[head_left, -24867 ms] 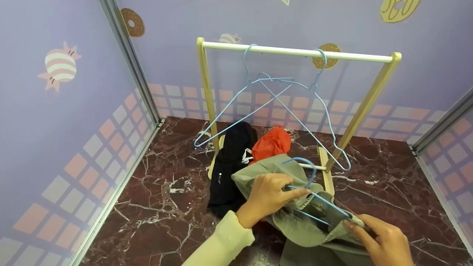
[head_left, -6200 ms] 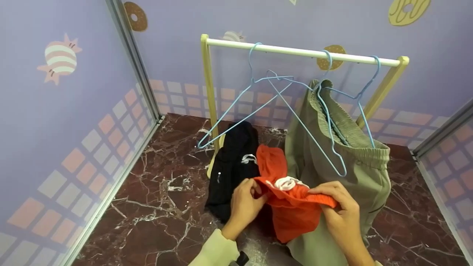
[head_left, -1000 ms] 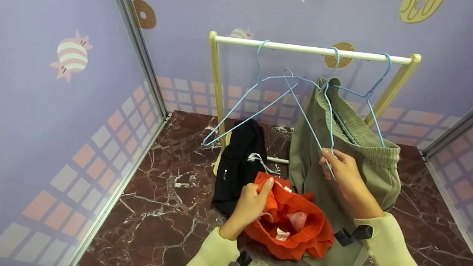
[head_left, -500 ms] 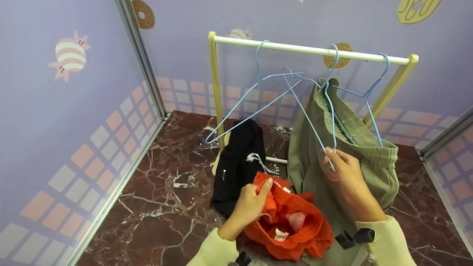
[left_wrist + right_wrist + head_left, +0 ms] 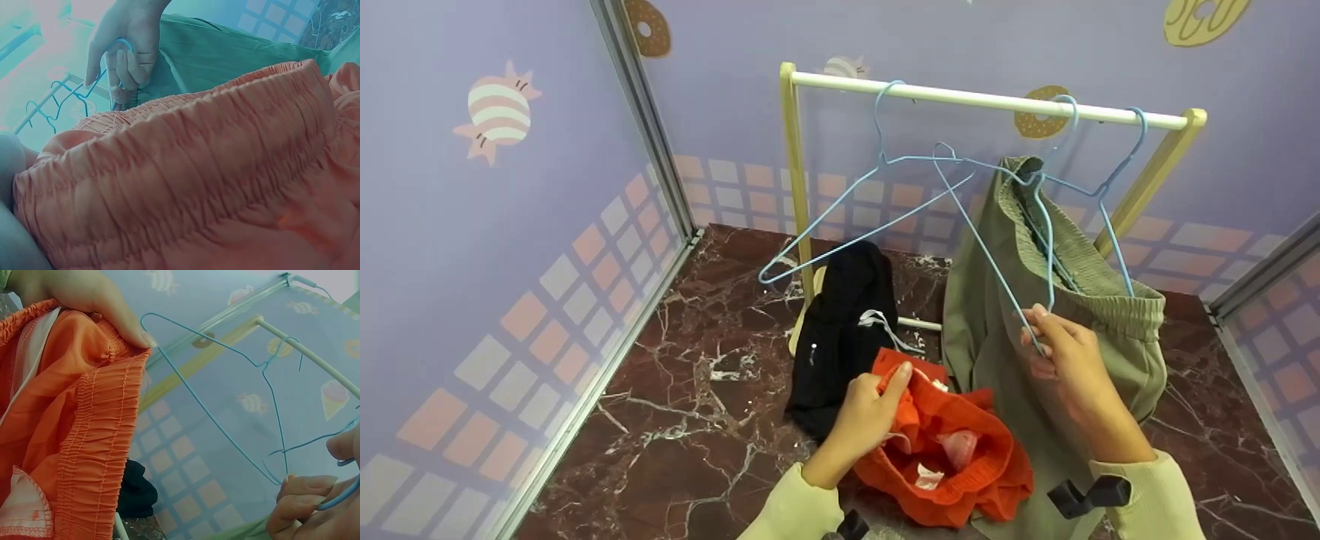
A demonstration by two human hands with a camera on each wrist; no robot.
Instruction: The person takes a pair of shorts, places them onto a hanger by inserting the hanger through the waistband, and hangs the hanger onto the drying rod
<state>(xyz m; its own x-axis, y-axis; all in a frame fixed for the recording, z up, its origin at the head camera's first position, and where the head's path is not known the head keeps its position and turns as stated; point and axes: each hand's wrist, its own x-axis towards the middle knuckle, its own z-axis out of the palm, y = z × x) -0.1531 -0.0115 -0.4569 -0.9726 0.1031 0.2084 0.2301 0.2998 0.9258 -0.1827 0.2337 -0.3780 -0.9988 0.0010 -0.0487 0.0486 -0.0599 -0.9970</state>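
Observation:
My left hand grips the elastic waistband of orange-red shorts, thumb along the top edge. Their waist gapes upward, showing a pale pocket lining and a white label inside. In the left wrist view the gathered waistband fills the foreground. With bent fingers, my right hand holds the lower right corner of a blue wire hanger. That hanger's hook is up at the rack's rail. Olive pants hang behind the right hand on another blue hanger.
A second bare blue hanger hangs on the left of the rail, overlapping the held one in the head view. Black folded clothing with a white drawstring lies on the dark marble-patterned floor. Patterned purple walls enclose the rack.
Earlier both hands fitted a hanger into the olive pants, which now hang. Both hands then held the shorts. Over the last second, the right hand has shifted the hanger and its hook slightly right.

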